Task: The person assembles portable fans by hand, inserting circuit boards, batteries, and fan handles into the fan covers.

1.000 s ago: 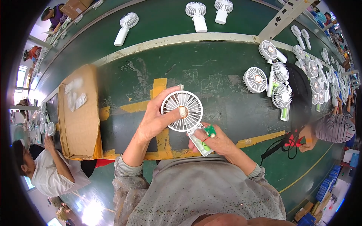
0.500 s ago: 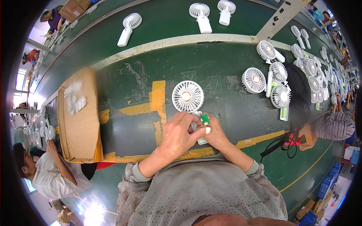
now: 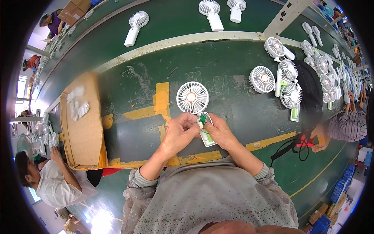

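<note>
Dark green table (image 3: 233,70), scuffed, with worn yellow tape marks and a pale strip across its far part. Landmark: white fan (image 3: 192,97) lying flat, head up, near table centre.

Just below the fan head, its handle (image 3: 206,134), white with green inside, sits between both hands. Left hand (image 3: 177,132) is closed on the handle's upper end, fingertips pinching there. Right hand (image 3: 220,130) grips the handle from the other side, fingers curled over it. The hands touch each other.

Left of the fan: flat cardboard sheet (image 3: 82,128) with small white parts on it.
Right of the fan: cluster of like fans (image 3: 280,78), more trailing toward the far right edge.
Beyond the fan, past the pale strip: three more fans lying apart.
Lower right of the fan: black cable (image 3: 292,146) on the table.
Other people work at the left edge and right edge.
</note>
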Demonstrator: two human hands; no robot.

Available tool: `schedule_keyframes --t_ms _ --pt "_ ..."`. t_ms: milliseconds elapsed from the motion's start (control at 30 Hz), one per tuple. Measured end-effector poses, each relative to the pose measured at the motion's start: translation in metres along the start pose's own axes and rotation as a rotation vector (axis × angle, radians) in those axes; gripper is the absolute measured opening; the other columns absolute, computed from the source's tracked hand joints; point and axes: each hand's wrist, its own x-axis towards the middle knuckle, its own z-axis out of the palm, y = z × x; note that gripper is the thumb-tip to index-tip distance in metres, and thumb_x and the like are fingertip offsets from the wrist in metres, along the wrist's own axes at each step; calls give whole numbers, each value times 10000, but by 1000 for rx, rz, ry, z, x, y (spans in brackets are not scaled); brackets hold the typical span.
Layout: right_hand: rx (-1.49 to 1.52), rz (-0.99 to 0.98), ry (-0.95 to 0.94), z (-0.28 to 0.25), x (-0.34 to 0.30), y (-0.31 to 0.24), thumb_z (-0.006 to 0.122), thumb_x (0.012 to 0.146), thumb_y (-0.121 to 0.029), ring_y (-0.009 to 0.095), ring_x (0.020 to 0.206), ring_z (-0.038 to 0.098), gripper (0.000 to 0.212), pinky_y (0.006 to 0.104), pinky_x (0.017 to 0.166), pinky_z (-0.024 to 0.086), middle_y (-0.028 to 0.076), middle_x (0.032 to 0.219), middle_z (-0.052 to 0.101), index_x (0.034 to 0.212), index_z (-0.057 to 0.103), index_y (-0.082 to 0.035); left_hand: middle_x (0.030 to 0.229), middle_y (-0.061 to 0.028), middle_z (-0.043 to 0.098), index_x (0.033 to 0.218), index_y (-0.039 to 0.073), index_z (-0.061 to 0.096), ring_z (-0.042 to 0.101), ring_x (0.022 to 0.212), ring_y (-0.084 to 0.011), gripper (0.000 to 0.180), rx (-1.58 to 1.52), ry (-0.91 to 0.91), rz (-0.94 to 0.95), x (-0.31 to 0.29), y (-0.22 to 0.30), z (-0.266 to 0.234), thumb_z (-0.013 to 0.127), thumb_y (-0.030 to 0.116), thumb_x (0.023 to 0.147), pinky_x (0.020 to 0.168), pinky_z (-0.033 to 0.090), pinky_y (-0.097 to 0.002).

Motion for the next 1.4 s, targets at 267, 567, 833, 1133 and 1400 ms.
schedule_keyframes --t_ms 267,567,833,1133,1400 --pt "132 73 -22 0 2 2 443 942 -188 119 705 609 232 258 605 491 83 895 614 1027 513 17 775 -63 631 930 -51 552 630 653 -118 162 -52 44 -7 -3 1 -2 607 61 826 612 490 -213" --pt "461 154 1 -1 0 -3 414 959 -319 155 779 640 389 247 645 511 96 944 613 1108 504 29 690 -65 627 844 -39 565 630 651 -91 63 560 252 158 -8 0 1 601 -19 796 582 489 -210" --pt "476 207 -5 1 6 -6 422 951 -367 193 738 651 465 277 633 533 143 918 623 1112 489 64 732 -102 640 841 -43 576 638 647 -140 41 590 219 255 -12 7 2 586 -21 807 583 499 -264" --pt "443 212 50 0 4 -8 432 937 -261 189 747 642 361 277 651 526 129 916 616 1082 512 59 768 -144 597 852 -11 548 639 626 -244 62 639 285 356 -11 -5 7 567 -32 797 550 481 -334" --pt "345 170 62 1 3 -2 423 944 -241 111 784 574 327 259 703 478 74 913 607 1052 544 44 780 -146 596 855 -12 554 630 618 -246 77 630 294 378 -10 -12 8 575 -43 789 558 488 -332"
